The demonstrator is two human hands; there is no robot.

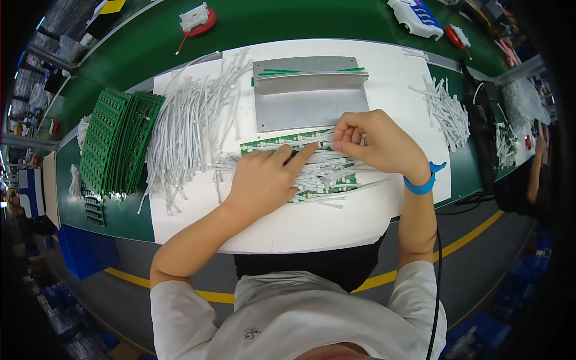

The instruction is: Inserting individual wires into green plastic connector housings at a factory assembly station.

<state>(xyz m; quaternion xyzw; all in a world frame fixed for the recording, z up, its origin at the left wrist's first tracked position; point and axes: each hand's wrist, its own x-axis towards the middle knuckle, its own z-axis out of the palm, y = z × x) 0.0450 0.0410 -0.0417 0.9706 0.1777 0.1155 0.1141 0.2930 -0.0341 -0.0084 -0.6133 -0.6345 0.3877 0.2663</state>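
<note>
Right hand [378,144], in the head view, bends down over the right end of a narrow green circuit board [270,143], its thumb and index finger drawn narrow together; whether they grip a cable end is too small to tell. Left hand [262,179] lies palm down to its left and a little nearer the body, fingers stretched out and the index fingertip pointing just short of the right fingertips. What may be under its palm is hidden, so I cannot tell if it holds anything.

The board runs sideways just beyond the left hand's knuckles, reaching from left of them to beneath the right fingertips. White cables [324,171] lie loosely heaped between the hands and below the right one, partly covering more green board [348,179].

Beyond both hands stands a grey metal fixture [312,111] with a raised ledge. To the left of the left hand spread many long white cables [186,120], and past them a stack of green circuit boards [111,141]. Well to the right of the right hand is a pile of white cables [447,114]. A blue wristband [422,186] circles the right wrist.
</note>
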